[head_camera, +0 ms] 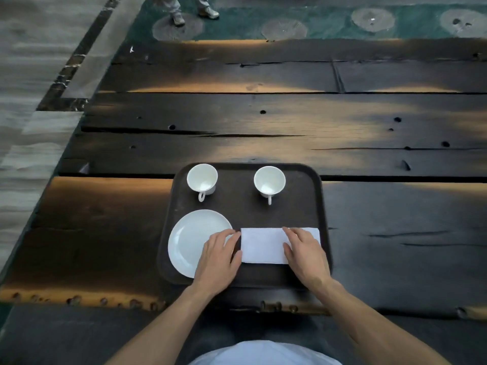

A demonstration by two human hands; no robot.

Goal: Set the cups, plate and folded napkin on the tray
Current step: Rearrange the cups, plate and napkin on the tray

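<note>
A dark rounded tray [297, 206] lies on the wooden table in front of me. Two white cups stand upright at its far side, the left cup [202, 179] and the right cup [269, 180], handles pointing toward me. A white plate [189, 238] rests at the tray's near left. A white folded napkin [263, 245] lies flat to the right of the plate. My left hand [220, 256] rests partly over the plate, fingertips touching the napkin's left edge. My right hand [305, 252] lies flat on the napkin's right part, fingers spread.
The dark plank table [263, 114] stretches far beyond the tray and to both sides. Its near edge [79, 299] runs just in front of my body. Another person's feet [195, 11] stand on the green floor past the table's far edge.
</note>
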